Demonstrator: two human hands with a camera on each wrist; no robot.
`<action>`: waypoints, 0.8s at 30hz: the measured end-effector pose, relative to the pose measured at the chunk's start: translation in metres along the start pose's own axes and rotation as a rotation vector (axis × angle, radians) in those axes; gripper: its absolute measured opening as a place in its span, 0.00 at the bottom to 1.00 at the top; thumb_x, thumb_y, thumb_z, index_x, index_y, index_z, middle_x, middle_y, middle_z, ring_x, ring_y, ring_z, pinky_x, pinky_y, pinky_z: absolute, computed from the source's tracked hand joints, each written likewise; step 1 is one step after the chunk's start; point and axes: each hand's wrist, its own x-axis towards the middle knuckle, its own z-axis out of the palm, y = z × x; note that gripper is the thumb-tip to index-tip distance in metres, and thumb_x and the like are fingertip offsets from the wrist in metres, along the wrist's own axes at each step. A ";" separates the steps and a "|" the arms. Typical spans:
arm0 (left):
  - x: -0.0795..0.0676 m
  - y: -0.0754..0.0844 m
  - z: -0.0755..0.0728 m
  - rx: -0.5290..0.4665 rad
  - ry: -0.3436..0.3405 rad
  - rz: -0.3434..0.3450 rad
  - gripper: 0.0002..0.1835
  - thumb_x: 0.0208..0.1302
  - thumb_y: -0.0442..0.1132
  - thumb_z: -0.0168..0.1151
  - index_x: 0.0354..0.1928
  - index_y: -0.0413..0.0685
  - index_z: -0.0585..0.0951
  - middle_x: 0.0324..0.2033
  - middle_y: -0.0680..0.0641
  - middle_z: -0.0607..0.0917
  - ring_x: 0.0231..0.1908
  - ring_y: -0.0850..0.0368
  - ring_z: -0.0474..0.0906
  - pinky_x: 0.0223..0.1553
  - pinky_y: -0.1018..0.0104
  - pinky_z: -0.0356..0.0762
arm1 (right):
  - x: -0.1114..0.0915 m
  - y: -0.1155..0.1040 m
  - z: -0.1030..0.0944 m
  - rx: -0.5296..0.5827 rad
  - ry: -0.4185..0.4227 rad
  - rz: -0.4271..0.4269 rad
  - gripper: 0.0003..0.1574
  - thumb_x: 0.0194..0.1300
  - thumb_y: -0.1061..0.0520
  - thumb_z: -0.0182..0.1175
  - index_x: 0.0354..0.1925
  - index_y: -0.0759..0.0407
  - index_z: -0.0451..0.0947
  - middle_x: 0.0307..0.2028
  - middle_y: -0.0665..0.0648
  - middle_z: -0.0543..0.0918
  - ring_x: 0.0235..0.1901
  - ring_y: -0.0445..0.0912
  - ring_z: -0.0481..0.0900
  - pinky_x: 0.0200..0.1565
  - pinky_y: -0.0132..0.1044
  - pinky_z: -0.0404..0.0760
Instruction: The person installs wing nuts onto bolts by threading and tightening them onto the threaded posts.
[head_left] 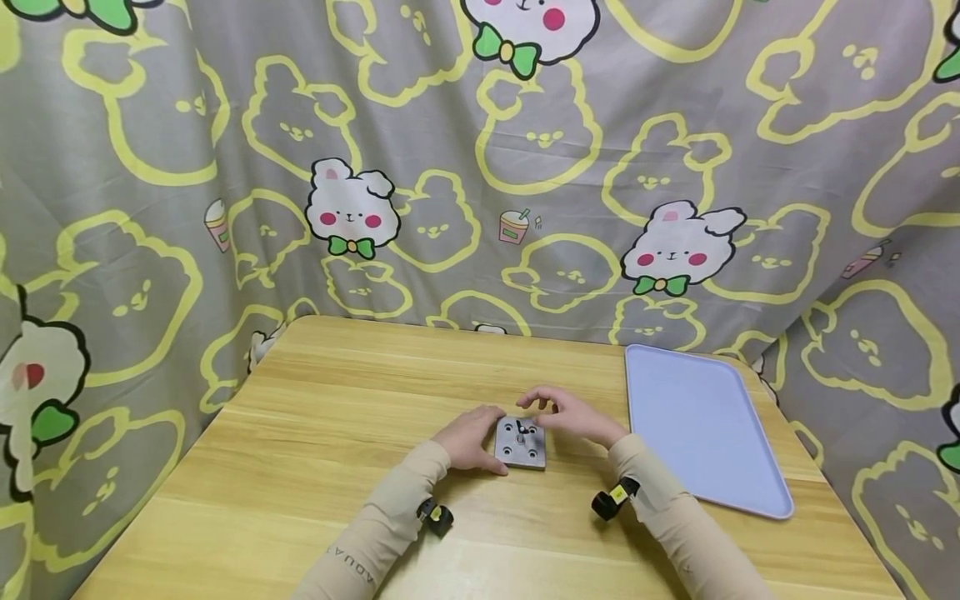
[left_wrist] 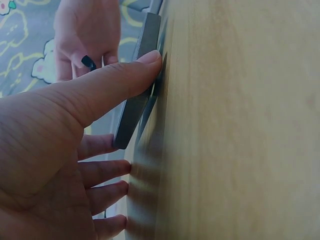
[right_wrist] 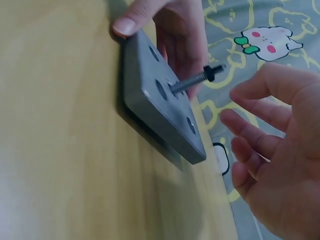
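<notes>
A square grey metal plate [head_left: 520, 454] with several round holes lies close over the tabletop. From its middle rises a threaded stud [right_wrist: 188, 83], topped by a small black winged piece that looks like a wing nut [right_wrist: 214, 71]. My left hand [head_left: 467, 437] grips the plate by its left side, thumb at the near corner and forefinger at the far one; its other fingertips reach down beside it. On the other side, my right hand [head_left: 573, 415] hovers with loosely bent fingers, apart from the stud and the black piece, holding nothing.
A pale lilac tray [head_left: 701, 417] lies on the right of the wooden table [head_left: 337, 392]. A patterned grey curtain [head_left: 450, 125] hangs behind and along both sides. Each wrist carries a black strapped camera mount, the right one [head_left: 615, 498] near the tray.
</notes>
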 end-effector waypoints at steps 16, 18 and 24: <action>0.000 0.001 -0.001 0.012 -0.009 0.001 0.52 0.45 0.59 0.76 0.69 0.43 0.65 0.66 0.44 0.72 0.65 0.48 0.70 0.70 0.55 0.66 | 0.011 0.007 -0.003 -0.022 -0.176 0.009 0.26 0.60 0.59 0.62 0.57 0.50 0.75 0.57 0.52 0.79 0.56 0.51 0.72 0.56 0.45 0.73; 0.000 0.000 0.000 0.012 -0.014 -0.005 0.52 0.45 0.59 0.76 0.69 0.44 0.65 0.66 0.44 0.72 0.65 0.48 0.69 0.70 0.55 0.66 | 0.012 0.006 -0.002 -0.007 -0.180 0.010 0.26 0.60 0.59 0.62 0.58 0.51 0.75 0.58 0.53 0.78 0.57 0.52 0.72 0.56 0.47 0.72; 0.000 -0.001 0.000 0.006 -0.013 -0.001 0.51 0.44 0.59 0.76 0.68 0.45 0.65 0.65 0.45 0.73 0.65 0.49 0.70 0.70 0.55 0.66 | 0.013 0.005 -0.001 -0.002 -0.191 0.009 0.26 0.59 0.59 0.64 0.57 0.52 0.75 0.58 0.53 0.78 0.57 0.52 0.71 0.57 0.48 0.72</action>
